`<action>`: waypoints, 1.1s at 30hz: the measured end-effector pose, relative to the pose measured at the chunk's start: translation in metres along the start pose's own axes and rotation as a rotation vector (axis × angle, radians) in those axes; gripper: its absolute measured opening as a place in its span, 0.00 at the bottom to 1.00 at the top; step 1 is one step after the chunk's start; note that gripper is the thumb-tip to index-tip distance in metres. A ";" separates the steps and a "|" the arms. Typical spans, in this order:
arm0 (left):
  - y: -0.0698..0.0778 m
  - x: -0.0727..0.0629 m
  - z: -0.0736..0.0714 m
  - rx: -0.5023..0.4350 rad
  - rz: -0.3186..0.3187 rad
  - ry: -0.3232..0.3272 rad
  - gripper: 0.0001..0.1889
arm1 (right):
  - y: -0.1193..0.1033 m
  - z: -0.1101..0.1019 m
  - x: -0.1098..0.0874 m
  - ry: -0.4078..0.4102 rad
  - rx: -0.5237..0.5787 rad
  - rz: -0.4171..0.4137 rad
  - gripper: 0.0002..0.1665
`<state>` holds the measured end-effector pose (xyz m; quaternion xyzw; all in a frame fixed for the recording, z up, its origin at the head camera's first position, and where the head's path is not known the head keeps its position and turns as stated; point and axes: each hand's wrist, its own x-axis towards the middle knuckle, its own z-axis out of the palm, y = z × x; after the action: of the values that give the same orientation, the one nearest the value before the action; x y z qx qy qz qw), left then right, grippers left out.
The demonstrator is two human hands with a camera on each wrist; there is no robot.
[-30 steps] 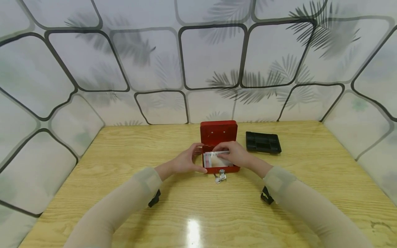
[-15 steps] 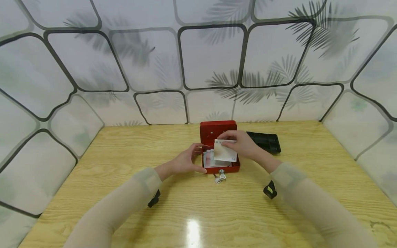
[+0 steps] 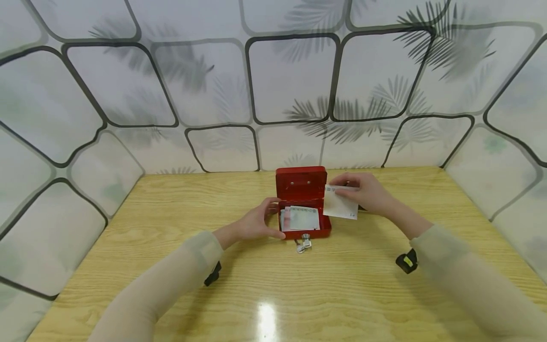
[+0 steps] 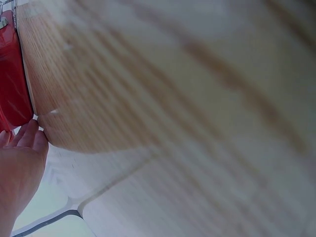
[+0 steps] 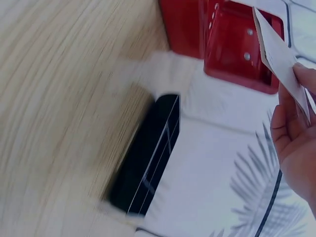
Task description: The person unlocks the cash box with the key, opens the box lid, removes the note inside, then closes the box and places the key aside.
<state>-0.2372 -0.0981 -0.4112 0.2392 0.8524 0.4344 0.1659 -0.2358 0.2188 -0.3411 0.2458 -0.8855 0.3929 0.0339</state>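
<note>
A red cash box point(image 3: 306, 233) stands with its lid point(image 3: 301, 184) raised, a few banknotes point(image 3: 304, 218) lying inside it. My left hand point(image 3: 253, 222) grips the box's left side, thumb at the front corner and fingers at the back one; the left wrist view shows those fingertips point(image 4: 30, 129) against the red wall. Between thumb and fingers, my right hand point(image 3: 371, 194) pinches a thin sheaf of pale banknotes point(image 3: 340, 204), held up just right of the box. From the right wrist, the sheaf point(image 5: 277, 54) appears edge-on, overlapping the raised lid.
Two small keys point(image 3: 301, 247) hang at the lock on the box's front. A black compartment tray point(image 5: 148, 153) lies on the wooden table point(image 3: 273, 280) to the right, mostly hidden behind my right hand in the head view. A patterned wall stands behind the table.
My right hand has lifted the banknotes out of the cash box and carried them to the right, now over the black tray. My left hand has stayed at the box.
</note>
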 end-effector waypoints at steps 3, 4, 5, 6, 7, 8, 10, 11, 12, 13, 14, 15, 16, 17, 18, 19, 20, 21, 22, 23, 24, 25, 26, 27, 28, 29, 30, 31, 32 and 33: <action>0.000 0.000 0.000 0.002 -0.005 -0.001 0.48 | 0.007 -0.008 -0.008 0.000 -0.028 0.006 0.11; 0.000 0.000 0.000 0.002 -0.007 -0.001 0.48 | 0.009 -0.010 -0.011 -0.007 -0.039 0.011 0.11; 0.000 0.000 0.000 0.002 -0.010 -0.002 0.48 | 0.013 -0.012 -0.014 -0.014 -0.047 0.020 0.11; 0.000 0.000 0.000 -0.001 -0.012 -0.003 0.48 | 0.016 -0.013 -0.017 -0.022 -0.056 0.029 0.11; 0.000 0.000 0.000 -0.003 -0.012 -0.004 0.48 | 0.019 -0.014 -0.020 -0.032 -0.059 0.037 0.11; 0.000 0.000 0.000 -0.003 -0.013 -0.005 0.48 | 0.022 -0.015 -0.022 -0.043 -0.059 0.043 0.11; 0.000 0.000 0.000 -0.005 -0.013 -0.004 0.48 | 0.028 -0.016 -0.027 -0.061 -0.056 0.056 0.11; 0.000 0.000 0.000 -0.007 -0.012 -0.004 0.48 | 0.030 -0.015 -0.030 -0.068 -0.056 0.069 0.11; 0.000 0.000 0.000 -0.008 -0.010 -0.004 0.48 | 0.032 -0.015 -0.032 -0.077 -0.060 0.074 0.11; -0.001 0.001 0.000 -0.008 -0.008 -0.004 0.48 | 0.034 -0.014 -0.033 -0.086 -0.064 0.079 0.11; -0.001 0.001 0.000 -0.009 -0.007 -0.003 0.48 | 0.037 -0.012 -0.035 -0.097 -0.069 0.083 0.11; -0.001 0.001 0.000 -0.011 -0.004 -0.002 0.48 | 0.039 -0.010 -0.036 -0.108 -0.075 0.085 0.11; -0.001 0.001 0.000 -0.012 -0.003 -0.002 0.48 | 0.041 -0.009 -0.037 -0.119 -0.077 0.089 0.11; -0.001 0.001 0.000 -0.013 -0.002 -0.002 0.48 | 0.043 -0.006 -0.037 -0.129 -0.083 0.081 0.11; -0.001 0.001 0.000 -0.013 0.000 -0.003 0.48 | 0.045 -0.004 -0.038 -0.138 -0.085 0.071 0.11; -0.001 0.000 0.000 -0.014 0.001 -0.002 0.48 | 0.047 -0.001 -0.038 -0.144 -0.085 0.066 0.11; -0.001 0.000 0.000 -0.014 0.002 -0.003 0.48 | 0.049 0.001 -0.038 -0.150 -0.089 0.062 0.10; -0.001 0.000 0.000 -0.015 0.002 -0.003 0.48 | 0.050 0.003 -0.038 -0.154 -0.093 0.059 0.10; -0.001 0.000 0.000 -0.014 -0.001 -0.004 0.48 | 0.051 0.006 -0.038 -0.157 -0.102 0.061 0.10; -0.001 0.000 0.000 -0.014 -0.003 -0.005 0.48 | 0.053 0.008 -0.038 -0.159 -0.111 0.061 0.10; -0.001 0.000 0.000 -0.014 -0.005 -0.006 0.48 | 0.054 0.010 -0.038 -0.159 -0.118 0.066 0.10; -0.001 0.000 -0.001 -0.016 -0.007 -0.006 0.48 | 0.056 0.012 -0.038 -0.160 -0.128 0.073 0.10; -0.001 0.000 -0.001 -0.016 -0.010 -0.007 0.48 | 0.057 0.014 -0.038 -0.162 -0.137 0.081 0.10; -0.001 0.000 -0.001 -0.018 -0.011 -0.006 0.48 | 0.059 0.015 -0.037 -0.162 -0.146 0.088 0.10; -0.001 0.000 -0.001 -0.019 -0.014 -0.007 0.48 | 0.060 0.017 -0.037 -0.164 -0.153 0.095 0.10; -0.001 0.000 -0.001 -0.020 -0.013 -0.007 0.48 | 0.061 0.018 -0.037 -0.166 -0.156 0.100 0.10; -0.001 0.000 -0.001 -0.020 -0.014 -0.006 0.48 | 0.061 0.019 -0.037 -0.168 -0.160 0.106 0.10; -0.001 0.000 -0.001 -0.021 -0.015 -0.006 0.48 | 0.062 0.020 -0.037 -0.170 -0.159 0.114 0.11; -0.001 0.000 -0.001 -0.020 -0.015 -0.007 0.48 | 0.062 0.021 -0.037 -0.173 -0.160 0.119 0.11; 0.000 0.000 -0.001 -0.020 -0.016 -0.007 0.48 | 0.062 0.022 -0.037 -0.174 -0.162 0.124 0.11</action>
<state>-0.2377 -0.0987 -0.4113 0.2320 0.8492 0.4409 0.1749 -0.2287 0.2532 -0.4077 0.2201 -0.9274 0.2986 -0.0474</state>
